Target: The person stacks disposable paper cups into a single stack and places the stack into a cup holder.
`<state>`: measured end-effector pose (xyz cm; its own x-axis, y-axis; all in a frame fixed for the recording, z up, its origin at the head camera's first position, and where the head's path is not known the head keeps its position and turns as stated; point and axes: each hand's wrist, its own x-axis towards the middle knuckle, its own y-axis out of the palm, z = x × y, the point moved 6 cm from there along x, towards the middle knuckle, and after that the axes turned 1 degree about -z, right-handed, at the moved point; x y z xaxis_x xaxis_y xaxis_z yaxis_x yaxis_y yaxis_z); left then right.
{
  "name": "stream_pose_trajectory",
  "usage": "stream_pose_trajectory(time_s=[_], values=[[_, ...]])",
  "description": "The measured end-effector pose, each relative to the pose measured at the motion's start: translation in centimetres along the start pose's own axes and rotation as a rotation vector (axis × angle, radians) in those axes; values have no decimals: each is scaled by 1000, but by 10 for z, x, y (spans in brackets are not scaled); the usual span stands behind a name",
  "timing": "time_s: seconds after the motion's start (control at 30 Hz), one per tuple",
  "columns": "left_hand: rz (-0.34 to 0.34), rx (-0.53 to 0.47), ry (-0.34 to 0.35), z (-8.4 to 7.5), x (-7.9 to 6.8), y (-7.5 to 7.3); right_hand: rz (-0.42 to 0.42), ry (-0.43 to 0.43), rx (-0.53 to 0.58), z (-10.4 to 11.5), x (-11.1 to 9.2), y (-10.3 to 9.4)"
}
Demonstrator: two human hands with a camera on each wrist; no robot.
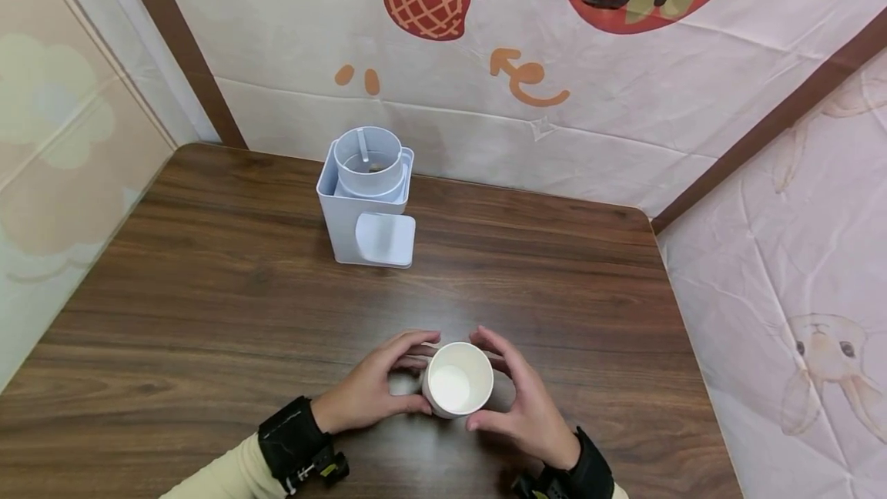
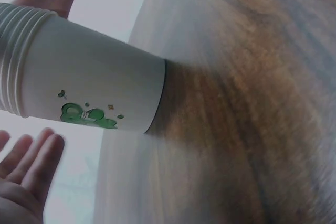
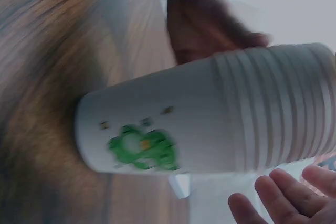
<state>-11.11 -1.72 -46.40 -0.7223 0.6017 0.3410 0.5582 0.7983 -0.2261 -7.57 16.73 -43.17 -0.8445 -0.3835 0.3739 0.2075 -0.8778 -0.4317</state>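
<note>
A nested stack of white paper cups [image 1: 458, 380] stands upright on the wooden table, mouth up, between both hands. Green cartoon prints show on the lowest paper cup [image 2: 100, 77]. My left hand [image 1: 370, 387] curves loosely at the stack's left, its thumb tip right by the side and its fingers [image 2: 44, 163] spread beside the rims. On the opposite side is my right hand [image 1: 520, 399], with thumb and fingers apart; its fingertips [image 3: 273, 190] are close to the stacked rims. Neither hand is closed round the stack.
Toward the back of the table [image 1: 229, 268] stands a pale blue box-shaped holder [image 1: 339, 226] with a round tube [image 1: 370, 183] in its top and a flat tab in front. A printed cloth [image 1: 443, 114] hangs behind the table's back edge.
</note>
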Motion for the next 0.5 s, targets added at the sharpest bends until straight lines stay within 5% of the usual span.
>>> stream_pose_trajectory(time_s=[0.2,0.5], values=[[-44,45,73,-15,-2,-3,-24,13,-15,4,0,3],[-85,17,60,-10,-7,4,-51,48,-27,-5,-8,14]])
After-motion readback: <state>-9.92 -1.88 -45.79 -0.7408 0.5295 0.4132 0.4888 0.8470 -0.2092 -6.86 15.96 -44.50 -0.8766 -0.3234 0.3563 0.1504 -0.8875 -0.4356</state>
